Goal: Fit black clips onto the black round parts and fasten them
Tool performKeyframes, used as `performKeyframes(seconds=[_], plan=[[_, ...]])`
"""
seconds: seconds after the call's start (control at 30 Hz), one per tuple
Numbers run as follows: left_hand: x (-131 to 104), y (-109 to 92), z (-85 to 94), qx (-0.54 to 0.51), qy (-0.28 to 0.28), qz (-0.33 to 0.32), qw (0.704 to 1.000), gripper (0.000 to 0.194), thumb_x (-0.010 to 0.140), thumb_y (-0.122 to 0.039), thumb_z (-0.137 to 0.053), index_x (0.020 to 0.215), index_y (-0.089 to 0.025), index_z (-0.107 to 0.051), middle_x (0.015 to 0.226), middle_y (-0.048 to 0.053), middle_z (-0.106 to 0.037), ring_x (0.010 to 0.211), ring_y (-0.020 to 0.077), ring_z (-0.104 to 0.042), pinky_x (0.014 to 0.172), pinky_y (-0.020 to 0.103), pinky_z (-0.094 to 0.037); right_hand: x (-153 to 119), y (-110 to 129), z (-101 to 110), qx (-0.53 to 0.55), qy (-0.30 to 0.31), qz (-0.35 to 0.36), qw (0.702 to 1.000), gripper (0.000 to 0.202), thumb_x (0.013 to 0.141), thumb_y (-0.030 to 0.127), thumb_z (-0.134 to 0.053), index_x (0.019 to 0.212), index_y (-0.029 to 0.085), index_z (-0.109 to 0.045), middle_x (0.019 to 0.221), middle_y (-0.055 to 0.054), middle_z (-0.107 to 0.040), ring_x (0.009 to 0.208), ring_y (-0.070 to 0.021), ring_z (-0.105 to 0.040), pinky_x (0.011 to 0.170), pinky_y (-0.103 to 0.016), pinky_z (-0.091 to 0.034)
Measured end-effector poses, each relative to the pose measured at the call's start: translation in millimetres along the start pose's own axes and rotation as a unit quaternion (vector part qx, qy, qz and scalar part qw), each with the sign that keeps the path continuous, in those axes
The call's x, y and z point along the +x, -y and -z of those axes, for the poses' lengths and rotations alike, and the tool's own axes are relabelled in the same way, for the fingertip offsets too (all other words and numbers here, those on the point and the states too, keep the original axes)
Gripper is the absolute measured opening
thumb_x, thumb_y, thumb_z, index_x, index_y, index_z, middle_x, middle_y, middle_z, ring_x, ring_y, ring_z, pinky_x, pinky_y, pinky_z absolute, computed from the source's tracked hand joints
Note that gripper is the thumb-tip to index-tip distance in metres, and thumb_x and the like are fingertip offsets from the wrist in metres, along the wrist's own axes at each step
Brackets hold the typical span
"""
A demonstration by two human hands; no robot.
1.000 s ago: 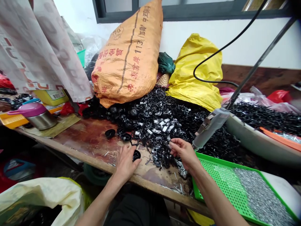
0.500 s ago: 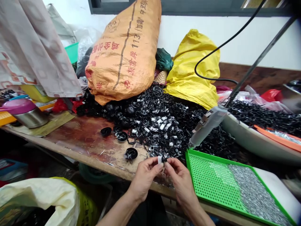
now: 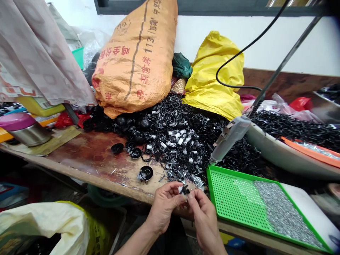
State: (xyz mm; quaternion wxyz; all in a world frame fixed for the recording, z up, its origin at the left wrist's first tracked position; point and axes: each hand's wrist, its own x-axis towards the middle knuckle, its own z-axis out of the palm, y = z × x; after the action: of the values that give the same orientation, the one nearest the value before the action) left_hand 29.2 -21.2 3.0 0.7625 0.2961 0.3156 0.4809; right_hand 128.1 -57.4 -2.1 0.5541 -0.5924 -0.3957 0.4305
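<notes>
Over the front edge of the bench, my left hand (image 3: 165, 206) pinches a small black-and-white plastic part (image 3: 183, 190) between thumb and fingertips. My right hand (image 3: 202, 209) is closed too, its thumb and forefinger pressed at the part's right side; whether they grip the part itself or a smaller piece is hidden. Just beyond my hands lies a heap of small black and white plastic parts (image 3: 183, 138). A round black cap (image 3: 146, 173) with a fitting inside rests to the left of my hands, and more such caps lie behind it.
A green perforated tray (image 3: 239, 198) with small metal screws (image 3: 287, 212) stands at the right. Above its corner hangs a grey electric screwdriver (image 3: 231, 138). An orange sack (image 3: 138, 63) and a yellow bag (image 3: 215, 78) stand behind the heap. An open white sack (image 3: 71, 223) is at lower left.
My hands have moved slightly down, and the black-and-white part has turned so more of its black side shows. The whole view has shifted a little.
</notes>
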Motion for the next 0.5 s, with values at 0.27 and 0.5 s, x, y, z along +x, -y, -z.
performKeyframes(seconds=[0.27,0.5], plan=[[-13.5,-10.9,4.6,0.055,0.016,0.104,0.993,0.024,0.062,-0.017,-0.063,0.086,-0.015,-0.063,0.071,0.002,-0.061,0.059,0.0085,-0.052,0.06,0.021,-0.041,-5.6,-3.6,11.1,-0.254,0.081,0.19,0.945,0.013,0.079,0.022,-0.04,0.069,0.018,-0.048,0.065,-0.002,-0.047,0.06,-0.0132,-0.047,0.056,-0.022,-0.037],[-21.0,-9.6,8.7,0.129,0.051,0.12,0.983,0.02,0.062,-0.018,-0.061,0.081,-0.013,-0.06,0.062,0.001,-0.057,0.052,0.0103,-0.052,0.051,0.023,-0.039,-2.4,8.4,21.3,-0.258,0.145,0.208,0.932,0.014,0.079,0.019,-0.042,0.078,0.018,-0.055,0.072,-0.004,-0.052,0.066,-0.0143,-0.051,0.059,-0.023,-0.04]])
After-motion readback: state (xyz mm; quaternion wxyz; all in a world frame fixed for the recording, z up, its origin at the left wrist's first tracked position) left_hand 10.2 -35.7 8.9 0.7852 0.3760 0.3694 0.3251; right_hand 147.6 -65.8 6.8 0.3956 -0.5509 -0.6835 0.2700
